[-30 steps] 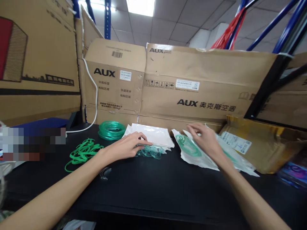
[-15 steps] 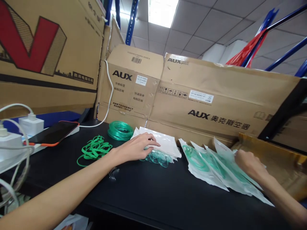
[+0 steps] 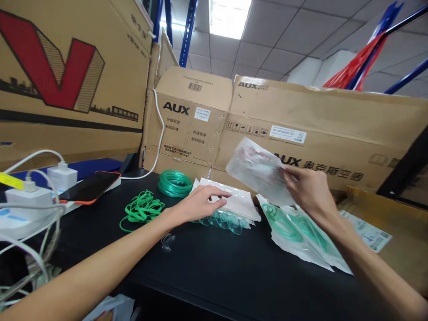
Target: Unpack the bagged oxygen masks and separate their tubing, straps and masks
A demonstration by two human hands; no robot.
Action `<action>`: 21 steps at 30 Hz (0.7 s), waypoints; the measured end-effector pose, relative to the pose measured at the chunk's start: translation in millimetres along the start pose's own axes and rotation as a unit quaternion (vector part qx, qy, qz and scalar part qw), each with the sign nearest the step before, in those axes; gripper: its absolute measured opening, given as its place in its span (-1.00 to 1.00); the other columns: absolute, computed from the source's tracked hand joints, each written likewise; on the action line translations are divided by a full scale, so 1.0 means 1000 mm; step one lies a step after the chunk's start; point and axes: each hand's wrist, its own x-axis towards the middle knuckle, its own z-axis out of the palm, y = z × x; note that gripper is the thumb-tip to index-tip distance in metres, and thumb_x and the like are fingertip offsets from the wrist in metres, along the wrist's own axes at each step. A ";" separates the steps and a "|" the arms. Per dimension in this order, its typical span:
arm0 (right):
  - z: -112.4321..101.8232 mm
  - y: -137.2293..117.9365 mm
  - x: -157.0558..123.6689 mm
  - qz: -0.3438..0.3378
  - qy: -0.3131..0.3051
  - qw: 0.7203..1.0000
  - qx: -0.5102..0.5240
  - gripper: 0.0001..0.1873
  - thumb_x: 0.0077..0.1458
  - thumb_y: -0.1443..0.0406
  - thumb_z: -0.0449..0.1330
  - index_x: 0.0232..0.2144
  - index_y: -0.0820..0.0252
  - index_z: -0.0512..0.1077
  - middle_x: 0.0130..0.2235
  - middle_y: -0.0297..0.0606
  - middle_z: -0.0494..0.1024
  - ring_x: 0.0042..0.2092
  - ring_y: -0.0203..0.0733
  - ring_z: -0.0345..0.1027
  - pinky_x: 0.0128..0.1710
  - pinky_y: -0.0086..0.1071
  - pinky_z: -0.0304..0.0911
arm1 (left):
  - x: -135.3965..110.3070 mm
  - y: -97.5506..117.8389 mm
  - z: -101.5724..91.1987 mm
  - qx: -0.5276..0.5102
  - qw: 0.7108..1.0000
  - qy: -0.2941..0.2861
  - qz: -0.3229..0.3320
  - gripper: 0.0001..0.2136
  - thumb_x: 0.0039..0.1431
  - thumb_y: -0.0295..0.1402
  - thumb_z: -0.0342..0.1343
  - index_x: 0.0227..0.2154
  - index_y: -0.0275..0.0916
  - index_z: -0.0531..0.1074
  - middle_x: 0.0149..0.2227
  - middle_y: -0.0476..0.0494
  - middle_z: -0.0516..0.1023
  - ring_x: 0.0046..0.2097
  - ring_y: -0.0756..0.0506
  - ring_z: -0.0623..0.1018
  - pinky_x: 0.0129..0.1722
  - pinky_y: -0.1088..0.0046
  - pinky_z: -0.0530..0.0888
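My right hand point(image 3: 309, 187) pinches the edge of a translucent white pouch point(image 3: 261, 167), lifted above the table in front of the cardboard. Over on the left, my left hand point(image 3: 202, 205) rests at a stack of white packets point(image 3: 239, 198) with its fingers stretched out. Clear green rounded plastic pieces point(image 3: 229, 222) stick out in a row from the front of that stack. Pouches with green tubing inside point(image 3: 284, 225) lie fanned out on the right, partly behind my right forearm.
A green tubing coil point(image 3: 174, 183), a heap of green straps point(image 3: 143, 208) and small clear curved pieces point(image 3: 167, 242) lie on the black table point(image 3: 217, 272). On the left are a phone point(image 3: 90, 187) and plugged-in chargers point(image 3: 62, 175). Cardboard boxes point(image 3: 187, 116) wall the back.
My right hand has moved left and up, bringing a pouch away from the fanned row. A labelled brown package now shows at the right. My left hand stays at the stack.
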 end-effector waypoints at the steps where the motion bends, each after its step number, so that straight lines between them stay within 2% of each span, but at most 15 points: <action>1: 0.011 -0.015 -0.002 -0.014 0.012 1.000 0.012 -0.68 0.24 0.26 0.08 -0.18 0.17 0.64 -0.25 -0.05 0.71 -0.21 0.18 0.60 -0.25 -0.08 0.43 | 0.000 0.001 -0.001 -0.031 0.999 0.002 -0.023 -0.67 0.31 -0.18 0.10 0.06 -0.13 0.53 0.06 -0.11 0.61 0.03 -0.17 0.57 0.00 0.27 0.48; 3: 0.031 -0.042 -0.009 -0.050 0.026 0.998 0.039 -0.66 0.29 0.28 0.05 -0.06 0.13 0.60 -0.14 -0.11 0.70 -0.16 0.09 0.60 -0.18 -0.11 0.47 | 0.002 0.003 -0.002 -0.131 0.989 0.011 -0.067 -0.55 0.26 -0.07 0.16 0.12 -0.16 0.49 0.14 -0.18 0.55 0.09 -0.22 0.54 0.07 0.22 0.44; 6: 0.055 -0.071 -0.024 -0.148 0.042 0.984 0.087 -0.64 0.32 0.36 0.03 0.05 0.13 0.52 0.03 -0.10 0.62 0.01 0.03 0.54 0.01 -0.06 0.44 | 0.005 0.005 -0.002 -0.317 0.944 0.020 -0.084 -0.48 0.22 -0.04 0.21 0.15 -0.20 0.45 0.22 -0.27 0.46 0.19 -0.28 0.47 0.13 0.14 0.38; 9: 0.072 -0.087 -0.040 -0.191 0.007 0.972 0.135 -0.63 0.33 0.39 0.03 0.10 0.16 0.48 0.12 -0.03 0.54 0.16 0.07 0.41 0.16 0.06 0.30 | 0.008 0.003 0.000 -0.453 0.887 0.043 -0.084 -0.61 0.22 -0.05 0.21 -0.05 -0.24 0.56 0.11 -0.27 0.54 0.11 -0.24 0.51 0.10 0.18 0.38; 12: 0.081 -0.093 -0.052 -0.188 -0.019 0.965 0.180 -0.63 0.33 0.38 0.05 0.11 0.17 0.48 0.12 -0.02 0.54 0.17 0.06 0.38 0.18 0.08 0.28 | 0.010 -0.002 0.002 -0.501 0.850 0.110 -0.122 -0.70 0.16 -0.12 0.29 -0.32 -0.31 0.59 -0.14 -0.23 0.62 -0.06 -0.16 0.55 0.05 0.24 0.40; 16: 0.085 -0.079 -0.053 -0.127 -0.011 0.962 0.242 -0.71 0.29 0.23 0.14 -0.03 0.10 0.57 0.08 -0.14 0.58 0.12 -0.03 0.44 0.16 -0.09 0.32 | 0.010 -0.009 -0.001 -0.497 0.835 0.175 -0.157 -0.81 0.07 -0.28 0.34 -0.36 -0.30 0.54 -0.27 -0.10 0.57 -0.19 -0.08 0.52 -0.06 0.31 0.44; 19: 0.088 -0.052 -0.046 0.006 0.040 0.960 0.277 -0.67 0.30 0.17 0.09 -0.18 0.16 0.62 -0.03 -0.11 0.64 0.04 0.00 0.48 0.12 -0.05 0.33 | 0.010 -0.012 -0.003 -0.487 0.834 0.198 -0.166 -0.84 0.03 -0.35 0.34 -0.40 -0.29 0.48 -0.30 -0.05 0.51 -0.25 -0.03 0.48 -0.12 0.35 0.45; 21: 0.092 -0.032 -0.041 0.100 0.054 0.947 0.299 -0.64 0.26 0.14 0.10 -0.28 0.23 0.63 -0.18 -0.06 0.67 -0.11 0.02 0.53 -0.06 -0.06 0.41 | 0.010 -0.012 -0.003 -0.482 0.836 0.202 -0.169 -0.83 0.01 -0.37 0.34 -0.44 -0.29 0.45 -0.34 -0.03 0.47 -0.28 -0.01 0.45 -0.14 0.35 0.45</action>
